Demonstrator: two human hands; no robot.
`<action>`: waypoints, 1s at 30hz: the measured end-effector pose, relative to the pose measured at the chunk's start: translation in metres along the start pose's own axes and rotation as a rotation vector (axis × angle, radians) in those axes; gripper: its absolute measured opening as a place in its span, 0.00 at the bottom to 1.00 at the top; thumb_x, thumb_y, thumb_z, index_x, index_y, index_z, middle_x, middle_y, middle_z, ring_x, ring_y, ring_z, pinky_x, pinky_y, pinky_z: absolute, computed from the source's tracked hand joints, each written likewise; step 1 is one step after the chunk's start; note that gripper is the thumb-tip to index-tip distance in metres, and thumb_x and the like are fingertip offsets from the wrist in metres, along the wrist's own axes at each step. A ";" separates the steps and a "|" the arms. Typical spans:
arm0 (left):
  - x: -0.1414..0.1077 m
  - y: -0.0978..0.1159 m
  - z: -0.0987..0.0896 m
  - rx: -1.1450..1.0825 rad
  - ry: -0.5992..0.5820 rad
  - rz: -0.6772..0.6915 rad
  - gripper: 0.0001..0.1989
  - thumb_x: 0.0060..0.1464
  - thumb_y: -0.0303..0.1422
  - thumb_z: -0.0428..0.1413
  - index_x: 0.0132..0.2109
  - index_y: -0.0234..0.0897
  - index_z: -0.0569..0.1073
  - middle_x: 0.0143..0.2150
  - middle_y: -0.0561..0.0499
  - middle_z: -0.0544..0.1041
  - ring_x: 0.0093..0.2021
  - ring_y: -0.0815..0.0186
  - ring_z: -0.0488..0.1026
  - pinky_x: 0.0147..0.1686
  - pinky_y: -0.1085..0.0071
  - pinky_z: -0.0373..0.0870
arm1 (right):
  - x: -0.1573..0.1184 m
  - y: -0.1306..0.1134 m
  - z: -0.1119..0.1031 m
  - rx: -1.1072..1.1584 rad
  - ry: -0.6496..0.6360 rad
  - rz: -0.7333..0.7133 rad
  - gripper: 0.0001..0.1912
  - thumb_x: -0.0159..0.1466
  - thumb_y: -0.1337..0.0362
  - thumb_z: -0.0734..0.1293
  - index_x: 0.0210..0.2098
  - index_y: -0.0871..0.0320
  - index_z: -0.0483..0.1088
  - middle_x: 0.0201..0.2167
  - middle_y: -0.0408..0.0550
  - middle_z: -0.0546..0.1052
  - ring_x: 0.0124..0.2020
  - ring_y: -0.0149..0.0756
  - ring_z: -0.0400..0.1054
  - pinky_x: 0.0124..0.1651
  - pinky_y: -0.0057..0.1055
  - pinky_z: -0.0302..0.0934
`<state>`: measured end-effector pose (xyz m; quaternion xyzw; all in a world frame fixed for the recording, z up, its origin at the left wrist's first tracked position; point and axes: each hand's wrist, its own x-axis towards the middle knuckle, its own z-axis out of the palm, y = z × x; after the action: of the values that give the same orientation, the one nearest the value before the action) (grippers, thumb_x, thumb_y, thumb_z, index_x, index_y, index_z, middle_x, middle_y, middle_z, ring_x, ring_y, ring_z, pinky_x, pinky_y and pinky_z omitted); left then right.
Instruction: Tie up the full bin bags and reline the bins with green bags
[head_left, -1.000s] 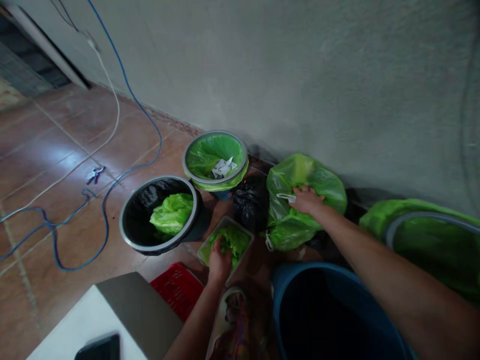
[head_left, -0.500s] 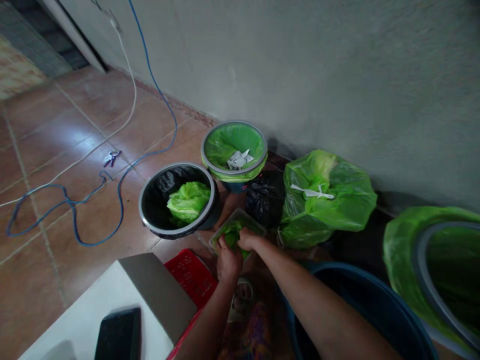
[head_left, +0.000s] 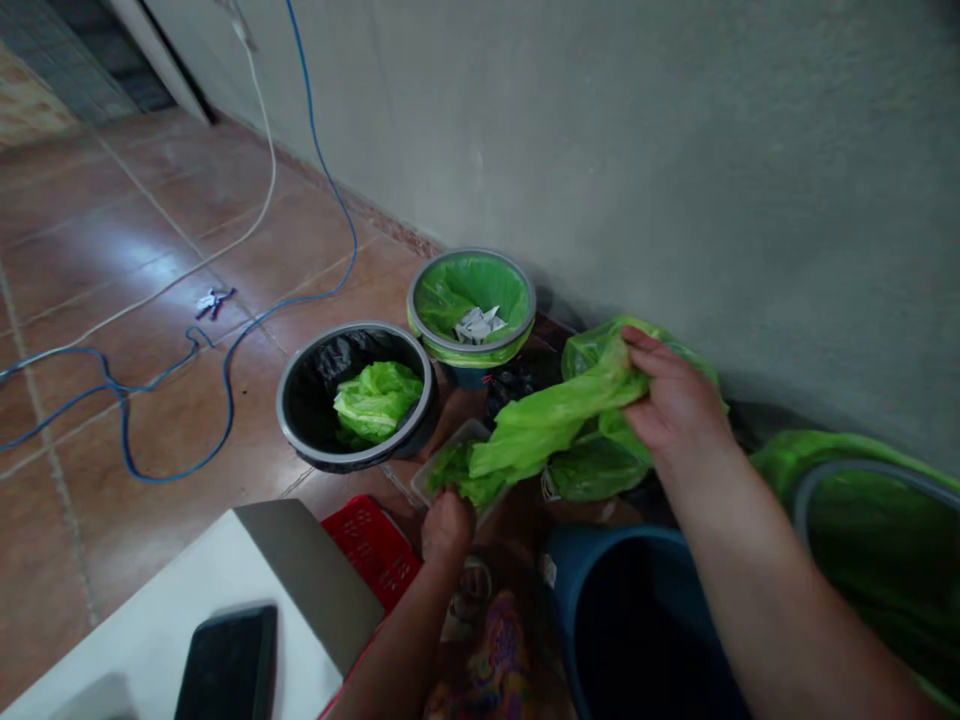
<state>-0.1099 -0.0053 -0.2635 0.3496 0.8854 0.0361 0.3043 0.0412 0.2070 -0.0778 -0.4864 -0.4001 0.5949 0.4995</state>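
We have a light-green plastic bag (head_left: 536,432) stretched between our hands, its lower end over a translucent plastic tub (head_left: 471,430) on the tiled floor; our right hand (head_left: 671,395) pinches the upper end, and our left hand (head_left: 448,525) looks closed round the lower one, though its fingers are partly hidden. The bag seems drawn out lengthwise but not opened or set down, and more green material sits in the tub. In the black-lined bin (head_left: 311,385) a crumpled green bag (head_left: 377,402) already lies, while the green-lined bin (head_left: 480,270) behind holds white paper scraps (head_left: 478,325). Just behind our right hand a bulging green sack (head_left: 604,468) crowds the space, with a black bag (head_left: 510,385) beside it. A blue bucket (head_left: 559,600) stands by our right forearm; a red plastic basket (head_left: 371,545) and a white box (head_left: 172,590) bearing a phone (head_left: 229,660) hem in our left
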 end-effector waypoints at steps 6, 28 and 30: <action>-0.012 0.043 -0.067 -0.508 0.083 0.174 0.21 0.58 0.35 0.51 0.57 0.31 0.68 0.51 0.36 0.76 0.50 0.55 0.75 0.51 0.61 0.68 | -0.068 -0.080 -0.018 -0.040 -0.243 0.094 0.17 0.54 0.65 0.71 0.44 0.54 0.74 0.38 0.44 0.79 0.34 0.32 0.74 0.37 0.31 0.68; -0.260 0.198 -0.198 0.265 -0.295 1.659 0.06 0.49 0.36 0.59 0.28 0.39 0.74 0.24 0.58 0.73 0.31 0.68 0.71 0.62 0.62 0.50 | -0.299 -0.230 -0.256 -1.477 -0.025 -0.480 0.24 0.57 0.74 0.61 0.50 0.54 0.74 0.47 0.49 0.79 0.47 0.42 0.73 0.50 0.35 0.65; -0.263 0.188 -0.198 0.387 -0.270 1.677 0.09 0.48 0.36 0.60 0.25 0.39 0.72 0.22 0.58 0.71 0.31 0.67 0.72 0.62 0.62 0.51 | -0.314 -0.223 -0.283 -1.542 0.059 -0.491 0.25 0.56 0.75 0.59 0.49 0.55 0.75 0.48 0.49 0.78 0.47 0.42 0.74 0.50 0.35 0.65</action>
<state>0.0406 -0.0025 0.0847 0.9332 0.2828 0.0553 0.2149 0.3729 -0.0644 0.1339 -0.6077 -0.7797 0.0123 0.1503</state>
